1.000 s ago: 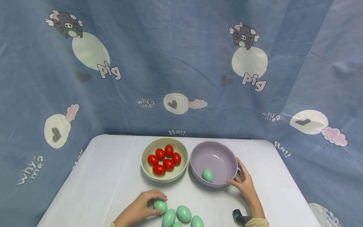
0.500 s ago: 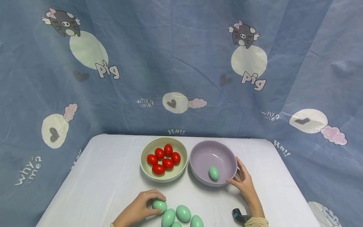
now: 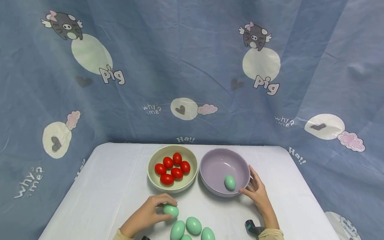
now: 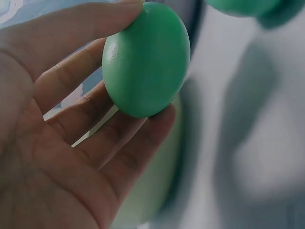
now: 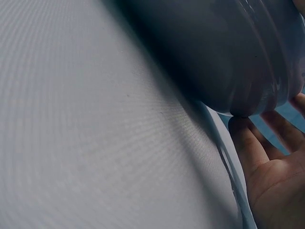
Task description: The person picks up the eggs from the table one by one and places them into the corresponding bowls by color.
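One green egg [image 3: 171, 211] pinched in left hand [image 3: 152, 210] over the worktop [image 3: 120, 180], near loose eggs [image 3: 193, 226], while right hand [image 3: 258, 193], well apart, grips purple bowl [image 3: 216, 171] by its side, likely to steady it.

Head cam's bright and even, white table [image 3: 120, 180] almost glowing, soft shadows hugging the pale bowl [image 3: 180, 188] and purple bowl [image 3: 214, 171], plus a tiny glare streak inside the purple one. Left wrist is moodier: small glint on the green egg [image 4: 147, 62], stuff behind it blurry, smeary shadows on the table. Right wrist's the dimmest, bluish and murky, bowl's base nearly black, faint reflections up its side.
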The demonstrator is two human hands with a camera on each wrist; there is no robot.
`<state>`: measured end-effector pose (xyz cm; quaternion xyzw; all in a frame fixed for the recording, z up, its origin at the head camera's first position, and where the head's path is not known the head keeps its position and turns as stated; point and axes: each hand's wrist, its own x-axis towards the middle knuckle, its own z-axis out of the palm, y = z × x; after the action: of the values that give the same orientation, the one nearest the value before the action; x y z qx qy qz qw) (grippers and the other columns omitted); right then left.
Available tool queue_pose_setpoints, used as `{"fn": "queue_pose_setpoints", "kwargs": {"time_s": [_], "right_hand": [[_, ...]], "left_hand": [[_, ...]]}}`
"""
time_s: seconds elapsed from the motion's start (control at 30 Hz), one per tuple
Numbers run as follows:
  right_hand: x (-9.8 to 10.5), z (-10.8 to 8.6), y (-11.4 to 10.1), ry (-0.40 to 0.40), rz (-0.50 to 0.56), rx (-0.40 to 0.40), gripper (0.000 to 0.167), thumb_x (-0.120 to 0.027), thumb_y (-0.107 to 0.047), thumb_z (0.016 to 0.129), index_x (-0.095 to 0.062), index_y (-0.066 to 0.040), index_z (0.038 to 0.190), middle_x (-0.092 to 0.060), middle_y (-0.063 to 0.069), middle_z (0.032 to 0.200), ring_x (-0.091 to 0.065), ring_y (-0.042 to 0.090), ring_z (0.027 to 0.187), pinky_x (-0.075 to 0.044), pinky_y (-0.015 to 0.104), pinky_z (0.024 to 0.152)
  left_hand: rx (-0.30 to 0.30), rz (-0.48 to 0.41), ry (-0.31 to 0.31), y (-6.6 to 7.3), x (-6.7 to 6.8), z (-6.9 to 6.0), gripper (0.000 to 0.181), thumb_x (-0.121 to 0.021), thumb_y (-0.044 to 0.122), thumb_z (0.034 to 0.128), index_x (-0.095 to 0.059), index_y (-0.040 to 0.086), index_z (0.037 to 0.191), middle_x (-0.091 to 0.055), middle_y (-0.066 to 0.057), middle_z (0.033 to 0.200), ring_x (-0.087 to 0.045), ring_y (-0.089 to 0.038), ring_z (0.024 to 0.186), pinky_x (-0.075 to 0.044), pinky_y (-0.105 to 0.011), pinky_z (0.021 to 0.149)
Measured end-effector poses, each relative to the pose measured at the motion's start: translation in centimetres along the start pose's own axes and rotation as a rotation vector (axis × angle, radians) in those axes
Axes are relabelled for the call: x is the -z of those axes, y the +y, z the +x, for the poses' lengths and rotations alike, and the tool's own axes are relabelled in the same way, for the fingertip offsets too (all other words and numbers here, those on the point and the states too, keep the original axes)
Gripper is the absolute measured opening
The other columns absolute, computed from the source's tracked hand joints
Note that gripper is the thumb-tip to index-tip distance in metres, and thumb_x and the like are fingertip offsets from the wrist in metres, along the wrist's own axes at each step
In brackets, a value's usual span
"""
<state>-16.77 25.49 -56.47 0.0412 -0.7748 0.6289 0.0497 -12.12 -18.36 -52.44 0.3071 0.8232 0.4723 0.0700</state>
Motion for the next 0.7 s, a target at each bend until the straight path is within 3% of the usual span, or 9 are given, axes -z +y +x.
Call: {"fn": "queue_pose_setpoints", "kwargs": {"time_s": [0.2, 0.5, 0.7], "right_hand": [[0.1, 0.0, 0.0, 0.003, -0.011, -0.002, 0.103, -0.08, 0.004, 0.083, -0.023, -0.02, 0.166, -0.024, 0.013, 0.172, -0.032, 0.046, 0.152, -0.044, 0.011, 0.107], [0.1, 0.1, 0.1, 0.003, -0.005, 0.007, 0.104, -0.081, 0.003, 0.083, -0.023, -0.02, 0.166, -0.024, 0.013, 0.172, -0.031, 0.048, 0.152, -0.043, 0.011, 0.107], [0.1, 0.1, 0.1, 0.001, 0.003, 0.008, 0.104, -0.081, 0.004, 0.083, -0.023, -0.02, 0.166, -0.023, 0.014, 0.172, -0.032, 0.047, 0.152, -0.043, 0.011, 0.107]], "left_hand": [[-0.047, -0.008, -0.006, 1.5, 0.5, 1.5, 0.032, -0.084, 0.03, 0.0866, -0.074, 0.024, 0.116, -0.074, 0.004, 0.116, -0.066, -0.003, 0.109, -0.059, -0.026, 0.094], [-0.208, 0.018, -0.003, 3.7, 1.0, 5.1, 0.031, -0.083, 0.027, 0.0884, -0.073, 0.024, 0.117, -0.075, 0.005, 0.115, -0.069, -0.01, 0.109, -0.058, -0.025, 0.096], [-0.206, 0.005, -0.034, 5.2, 1.3, 8.0, 0.031, -0.082, 0.026, 0.0894, -0.073, 0.026, 0.118, -0.074, 0.006, 0.117, -0.066, -0.01, 0.112, -0.057, -0.026, 0.098]]}}
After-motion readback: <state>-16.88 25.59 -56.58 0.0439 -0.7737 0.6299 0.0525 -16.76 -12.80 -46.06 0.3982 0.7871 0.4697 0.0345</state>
